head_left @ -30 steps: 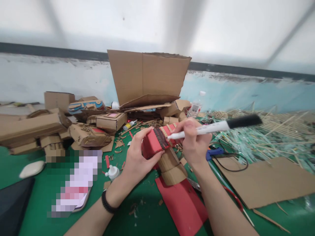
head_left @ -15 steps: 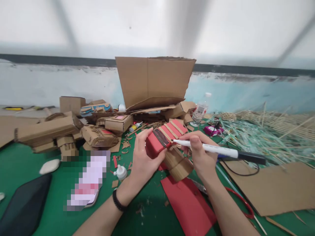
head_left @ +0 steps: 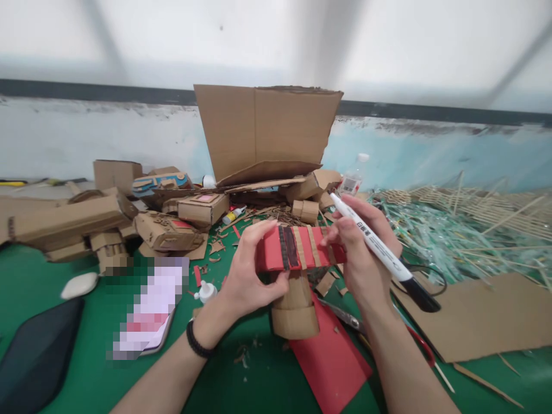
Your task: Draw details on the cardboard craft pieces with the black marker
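Observation:
My left hand (head_left: pixel 254 270) grips the left end of a red box with cardboard strips (head_left: pixel 306 244). One band near that end is coloured dark, beside a dark edge strip. A cardboard cylinder (head_left: pixel 294 313) hangs from the underside of the box. In my right hand (head_left: pixel 364 247) is a white marker (head_left: pixel 377 247), its tip up at the left and its black end down at the right. Fingers of this hand also touch the right end of the box. The marker tip is off the box.
Below lies red paper (head_left: pixel 332 356) beside scissors (head_left: pixel 345 316). A glue bottle (head_left: pixel 207 292), phone (head_left: pixel 149 310) and cardboard models (head_left: pixel 77 221) are at the left. Cardboard (head_left: pixel 478 316) and thin sticks (head_left: pixel 509 213) lie at the right; a water bottle (head_left: pixel 351 178) stands behind.
The box has turned from slanting to nearly level, with its cylinder swung left. The marker has lifted away from the dark band and tilted more steeply, and my right fingers now touch the box.

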`<action>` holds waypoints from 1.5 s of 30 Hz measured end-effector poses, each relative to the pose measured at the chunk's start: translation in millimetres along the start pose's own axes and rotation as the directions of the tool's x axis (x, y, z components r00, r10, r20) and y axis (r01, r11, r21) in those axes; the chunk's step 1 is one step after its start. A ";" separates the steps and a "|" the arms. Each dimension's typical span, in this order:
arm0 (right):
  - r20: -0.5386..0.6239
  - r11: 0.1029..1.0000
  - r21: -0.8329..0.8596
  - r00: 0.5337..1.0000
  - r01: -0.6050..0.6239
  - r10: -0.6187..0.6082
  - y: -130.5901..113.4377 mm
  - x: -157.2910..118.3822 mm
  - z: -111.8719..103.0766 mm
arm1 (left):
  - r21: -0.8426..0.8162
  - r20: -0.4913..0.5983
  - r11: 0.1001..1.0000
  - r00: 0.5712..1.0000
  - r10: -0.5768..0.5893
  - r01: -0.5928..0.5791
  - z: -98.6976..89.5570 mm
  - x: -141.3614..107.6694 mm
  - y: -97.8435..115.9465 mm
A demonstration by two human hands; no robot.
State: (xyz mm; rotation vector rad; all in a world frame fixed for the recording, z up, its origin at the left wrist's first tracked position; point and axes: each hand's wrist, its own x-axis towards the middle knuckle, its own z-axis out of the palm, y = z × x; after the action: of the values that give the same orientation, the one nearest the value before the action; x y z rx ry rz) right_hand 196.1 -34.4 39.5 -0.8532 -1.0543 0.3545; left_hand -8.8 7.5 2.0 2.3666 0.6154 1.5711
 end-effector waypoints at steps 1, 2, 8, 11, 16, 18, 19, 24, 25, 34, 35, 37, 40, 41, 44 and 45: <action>0.001 1.000 -0.008 1.000 0.005 -0.005 -0.4 0.5 -0.4 | -0.007 0.008 1.000 1.000 0.006 -0.006 -0.4 0.1 0.2; 0.004 1.000 -0.016 1.000 0.010 -0.010 -1.0 1.0 -0.8 | -0.011 0.015 1.000 1.000 0.010 -0.010 -0.8 0.2 0.4; 0.004 0.998 -0.039 0.999 0.051 -0.051 -8.4 1.9 -2.9 | -0.047 0.063 0.999 0.998 0.011 -0.008 -2.3 1.3 4.0; 0.015 0.992 -0.095 0.997 0.082 -0.081 -12.4 0.5 -3.1 | -0.038 0.064 0.999 0.998 0.020 -0.017 -1.5 1.3 6.3; 0.061 0.993 -0.108 0.997 0.054 -0.047 -15.3 -1.4 -1.6 | 0.012 0.024 0.999 0.999 0.034 -0.034 0.7 1.2 8.9; 0.050 0.995 -0.090 0.998 0.031 -0.026 -15.8 -1.7 -0.5 | 0.023 0.008 0.998 0.998 0.057 -0.057 0.7 2.0 11.4; 0.043 0.997 -0.077 0.999 0.018 -0.014 -16.3 -2.0 0.2 | 0.031 0.003 0.997 0.997 0.071 -0.071 0.5 2.7 13.1; 0.031 0.996 -0.066 0.997 -0.062 0.064 -21.9 -5.8 5.0 | 0.076 0.009 0.992 0.995 0.099 -0.100 0.2 4.7 21.2; 0.030 0.995 -0.076 0.997 -0.071 0.073 -23.2 -6.7 6.0 | 0.077 0.009 0.992 0.995 0.096 -0.096 0.2 4.6 21.7; 0.018 0.987 -0.147 0.998 -0.056 0.060 -23.7 -9.9 8.2 | 0.033 0.009 0.998 0.999 0.043 -0.044 1.8 1.3 15.9; 0.025 0.985 -0.164 0.999 -0.043 0.048 -23.0 -10.0 8.0 | 0.016 0.010 0.999 1.000 0.028 -0.029 3.3 0.4 15.6; 0.038 0.977 -0.212 0.999 -0.006 0.014 -21.9 -10.2 7.7 | -0.015 0.008 1.000 1.000 -0.002 0.002 6.9 -1.8 15.4; 0.054 0.967 -0.251 0.998 0.051 -0.039 -20.9 -10.4 7.9 | -0.019 -0.018 1.000 1.000 -0.019 0.019 12.1 -4.7 15.9; 0.057 0.968 -0.243 0.997 0.059 -0.046 -20.6 -10.4 8.1 | -0.011 -0.029 1.000 0.999 -0.017 0.017 13.3 -5.3 16.2; 0.042 0.985 -0.166 0.998 0.048 -0.041 -18.7 -9.9 8.8 | 0.008 -0.048 1.000 0.999 -0.017 0.018 14.2 -5.5 17.0; 0.030 0.990 -0.133 0.999 0.045 -0.042 -17.6 -9.5 8.9 | 0.009 -0.051 1.000 0.999 -0.017 0.017 13.8 -5.2 17.1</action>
State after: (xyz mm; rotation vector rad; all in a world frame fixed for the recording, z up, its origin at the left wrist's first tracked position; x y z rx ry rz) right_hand 181.5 -47.7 48.9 -0.9456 -1.1300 0.2614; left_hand 5.8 -9.5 -0.7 2.3286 0.6537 1.6288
